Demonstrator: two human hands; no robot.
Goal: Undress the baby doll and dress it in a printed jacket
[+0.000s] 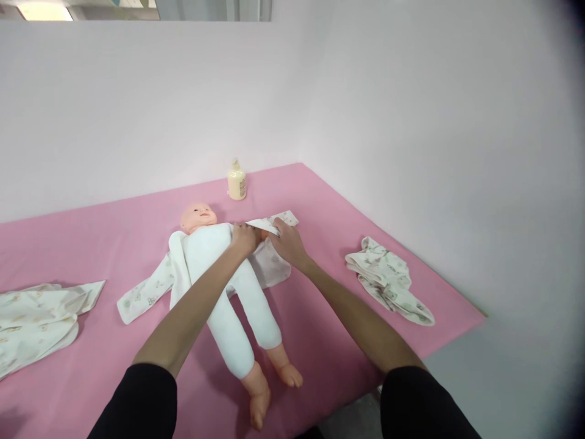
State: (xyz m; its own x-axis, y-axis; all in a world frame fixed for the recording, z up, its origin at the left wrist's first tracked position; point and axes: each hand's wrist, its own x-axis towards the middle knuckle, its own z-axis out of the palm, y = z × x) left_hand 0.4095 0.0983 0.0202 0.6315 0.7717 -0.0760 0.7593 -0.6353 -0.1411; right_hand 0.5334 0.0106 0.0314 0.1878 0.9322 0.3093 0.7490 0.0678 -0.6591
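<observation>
Here the left hand [244, 238] and right hand [286, 242] each close their grip on the printed sleeve [275, 223], apparently pulling it taut. Just beside the grip, the doll [214, 256] lies face-up on the desk [320, 201], and a bottle [237, 181] stands beyond.

The person wears a plain black top. The left sleeve [137, 403] and the right sleeve [426, 407] both end near the elbow, and the forearms are bare down to the left hand [244, 238] and the right hand [286, 242]. The cloth looks smooth and matte, perhaps a knit.
</observation>
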